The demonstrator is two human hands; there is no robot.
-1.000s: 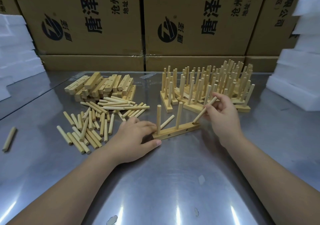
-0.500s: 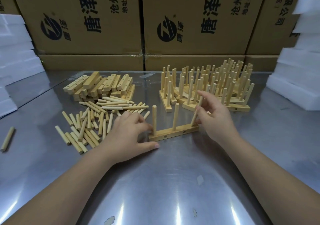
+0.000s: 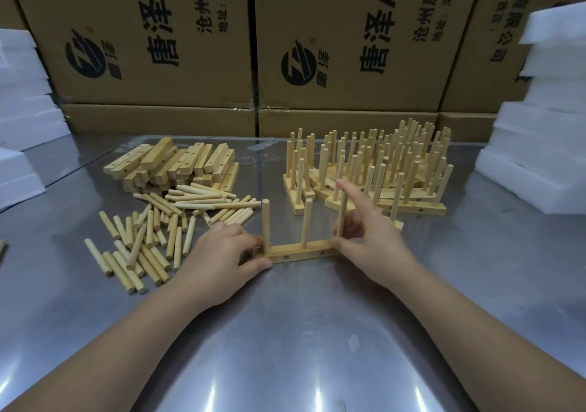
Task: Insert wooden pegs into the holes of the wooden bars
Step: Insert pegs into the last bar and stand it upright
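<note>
A wooden bar (image 3: 298,252) lies on the steel table in front of me with three pegs standing in it. My left hand (image 3: 222,253) grips the bar's left end beside the left peg (image 3: 265,224). My right hand (image 3: 371,240) holds the bar's right end, its fingers around the right peg (image 3: 341,215) and the index finger pointing up. The middle peg (image 3: 307,221) stands free. Loose pegs (image 3: 152,237) lie scattered to the left.
A pile of empty bars (image 3: 171,167) sits at the back left, and several finished bars with pegs (image 3: 374,170) stand at the back right. Cardboard boxes (image 3: 348,41) line the rear; white foam stacks (image 3: 539,145) flank both sides. One stray peg lies at the far left edge.
The right hand brought a tilted peg upright into the bar's right-end hole. The loose peg lying behind the bar is no longer there. The bar now lies more level.
</note>
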